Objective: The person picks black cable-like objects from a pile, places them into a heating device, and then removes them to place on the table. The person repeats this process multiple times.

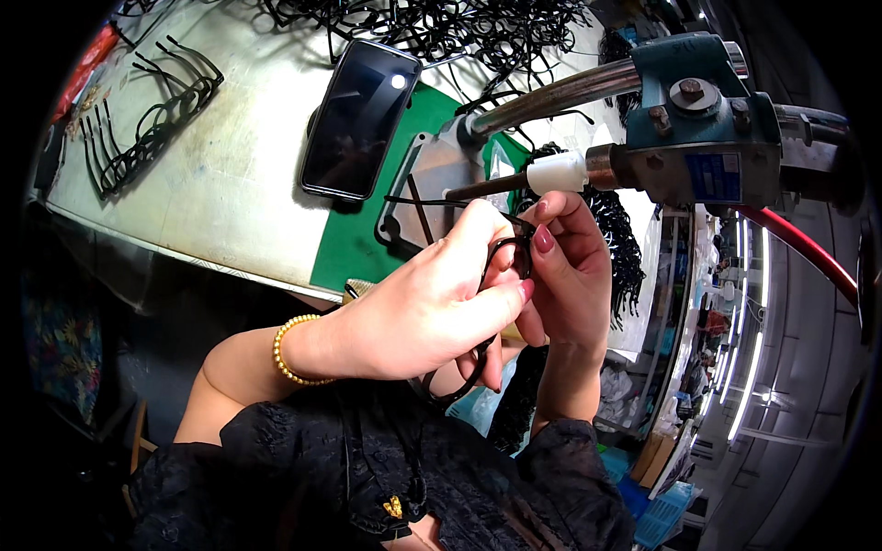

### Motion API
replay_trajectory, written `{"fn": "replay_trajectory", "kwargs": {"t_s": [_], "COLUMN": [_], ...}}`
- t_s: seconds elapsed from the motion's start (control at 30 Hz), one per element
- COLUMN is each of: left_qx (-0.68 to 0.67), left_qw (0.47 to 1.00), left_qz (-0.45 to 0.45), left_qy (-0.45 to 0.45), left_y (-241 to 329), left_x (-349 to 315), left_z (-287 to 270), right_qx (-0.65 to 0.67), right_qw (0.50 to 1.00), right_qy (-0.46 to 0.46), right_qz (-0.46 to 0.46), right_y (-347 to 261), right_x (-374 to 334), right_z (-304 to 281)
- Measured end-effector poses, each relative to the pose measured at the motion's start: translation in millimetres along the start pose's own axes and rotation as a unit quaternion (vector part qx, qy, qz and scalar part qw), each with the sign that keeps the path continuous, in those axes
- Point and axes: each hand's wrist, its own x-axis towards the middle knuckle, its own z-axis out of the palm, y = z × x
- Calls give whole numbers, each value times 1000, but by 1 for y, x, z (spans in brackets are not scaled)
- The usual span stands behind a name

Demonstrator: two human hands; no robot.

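Both of my hands are closed on one black eyeglass frame (505, 241) in front of the bench press. My left hand (413, 303), with a gold bead bracelet (283, 349) at its wrist, wraps the frame with its thumb across the front. My right hand (574, 262) pinches the frame near its hinge end between thumb and fingers. One rim hangs below my left hand, and a thin dark temple reaches left over the grey metal base (404, 174). My fingers cover much of the frame. Just above them is the press's white plastic collar (558, 172).
A teal press head (689, 101) on a steel post stands at right, with a red handle (808, 243). A black phone (360, 119) leans on the green mat (342, 243). Several frames (152, 133) stand at left; a tangled pile of black frames (441, 32) lies at the back.
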Motion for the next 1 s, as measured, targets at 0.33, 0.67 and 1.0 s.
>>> {"fn": "replay_trajectory", "kwargs": {"t_s": [0.33, 0.67, 1.0], "left_qx": [16, 1, 17], "left_qw": [1000, 1000, 1000], "left_qz": [-26, -14, -5], "left_qy": [6, -2, 13], "left_y": [-2, -5, -9], "left_x": [3, 4, 4], "left_z": [-1, 4, 7], "right_qx": [4, -15, -65], "right_qw": [1000, 1000, 997], "right_qy": [0, 5, 35], "right_qz": [0, -17, -19], "right_y": [4, -2, -6], "right_x": [-3, -6, -7], "right_z": [-5, -4, 1]}}
